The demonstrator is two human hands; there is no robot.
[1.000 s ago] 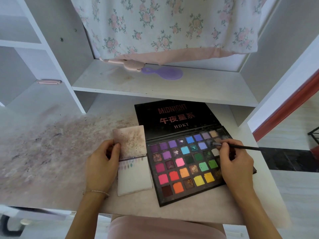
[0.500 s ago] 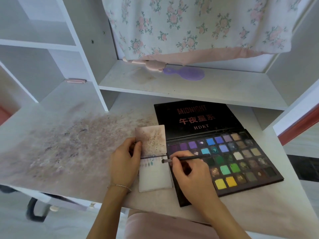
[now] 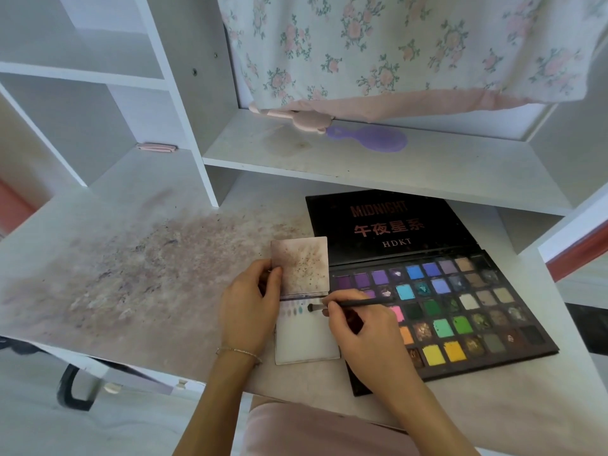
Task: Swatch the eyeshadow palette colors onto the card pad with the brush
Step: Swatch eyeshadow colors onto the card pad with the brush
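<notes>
Head view: purple hairbrush (image 3: 371, 138) on shelf (image 3: 427, 166) above palette (image 3: 460, 311).

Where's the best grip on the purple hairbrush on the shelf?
Probably the handle: the purple hairbrush lies flat on the shelf, its narrow handle pointing left toward the pink item under the floral cloth. Come from above and pinch across the handle; the wide oval head gives less purchase.

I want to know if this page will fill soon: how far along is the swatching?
Done: a short row of small swatches sits along the top of the card pad. In hand: the right hand holds the brush, its tip at the end of that row, while the left hand holds the cover back. Left: most of the page is bare, and the palette holds many more colors.
</notes>
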